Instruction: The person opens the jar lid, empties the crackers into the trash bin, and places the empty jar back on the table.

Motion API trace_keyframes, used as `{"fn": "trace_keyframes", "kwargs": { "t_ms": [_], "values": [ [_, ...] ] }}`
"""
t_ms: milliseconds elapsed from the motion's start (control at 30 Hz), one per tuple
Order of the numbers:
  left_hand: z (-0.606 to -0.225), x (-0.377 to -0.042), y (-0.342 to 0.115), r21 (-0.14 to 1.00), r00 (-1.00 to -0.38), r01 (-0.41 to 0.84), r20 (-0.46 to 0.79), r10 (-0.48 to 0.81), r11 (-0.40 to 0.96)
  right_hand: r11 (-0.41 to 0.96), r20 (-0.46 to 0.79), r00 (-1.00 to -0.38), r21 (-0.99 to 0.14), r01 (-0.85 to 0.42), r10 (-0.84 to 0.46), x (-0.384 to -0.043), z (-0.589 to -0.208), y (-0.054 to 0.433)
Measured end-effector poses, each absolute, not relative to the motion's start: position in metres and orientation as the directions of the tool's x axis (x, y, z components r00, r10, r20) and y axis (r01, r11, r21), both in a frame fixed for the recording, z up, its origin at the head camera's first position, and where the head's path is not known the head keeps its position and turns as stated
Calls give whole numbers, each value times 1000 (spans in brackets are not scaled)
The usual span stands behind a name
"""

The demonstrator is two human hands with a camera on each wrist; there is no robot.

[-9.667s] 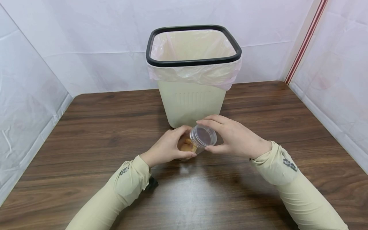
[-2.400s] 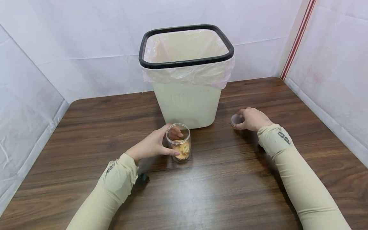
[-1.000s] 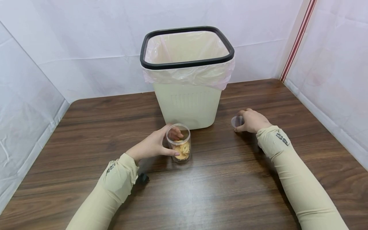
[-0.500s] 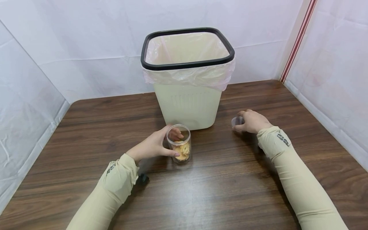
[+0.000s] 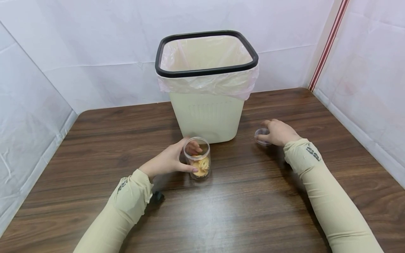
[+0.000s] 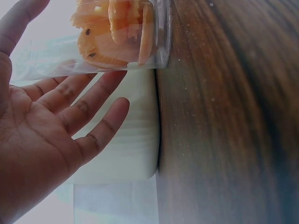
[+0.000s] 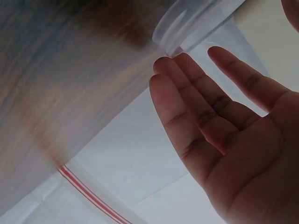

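Observation:
A clear, round plastic jar (image 5: 197, 154) stands upright and lidless on the table, with yellow-orange cookie-like pieces (image 5: 202, 164) in its lower part. My left hand (image 5: 169, 160) holds the jar from the left, thumb in front and fingers behind; the left wrist view shows the jar's base (image 6: 163, 32) on the wood. To the right, a clear round lid (image 5: 261, 131) lies on the table, partly hidden by my right hand (image 5: 280, 133). In the right wrist view, the fingers (image 7: 175, 100) are nearly straight, their tips by the lid's edge (image 7: 187, 25), and the thumb stands apart.
A cream waste bin (image 5: 207, 112) with a black rim and a pinkish liner stands right behind the jar. The dark wooden table (image 5: 240, 211) reaches to white sheeting (image 5: 110, 42) at the back and sides. A small dark object (image 5: 157, 196) is under the left wrist.
The lid came off the jar and was carried right. Over the last second it has gone from tilted to flat on the table, and the right fingers have loosened. The left hand stays put.

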State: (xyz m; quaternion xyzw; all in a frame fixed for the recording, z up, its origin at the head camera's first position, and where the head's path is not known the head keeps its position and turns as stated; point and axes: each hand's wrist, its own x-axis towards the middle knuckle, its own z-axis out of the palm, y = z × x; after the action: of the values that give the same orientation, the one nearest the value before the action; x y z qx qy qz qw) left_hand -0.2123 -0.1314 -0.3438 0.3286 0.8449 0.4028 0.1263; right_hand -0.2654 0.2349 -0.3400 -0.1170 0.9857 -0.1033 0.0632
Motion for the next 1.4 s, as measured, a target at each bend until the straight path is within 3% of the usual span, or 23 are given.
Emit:
{"fn": "trace_keyframes", "kwargs": {
  "t_ms": [1400],
  "values": [
    [-345,-213,-132,758,-753,463,64,655,459,912,18,-954,-287,-292,-300,-251,-311,219]
  ]
}}
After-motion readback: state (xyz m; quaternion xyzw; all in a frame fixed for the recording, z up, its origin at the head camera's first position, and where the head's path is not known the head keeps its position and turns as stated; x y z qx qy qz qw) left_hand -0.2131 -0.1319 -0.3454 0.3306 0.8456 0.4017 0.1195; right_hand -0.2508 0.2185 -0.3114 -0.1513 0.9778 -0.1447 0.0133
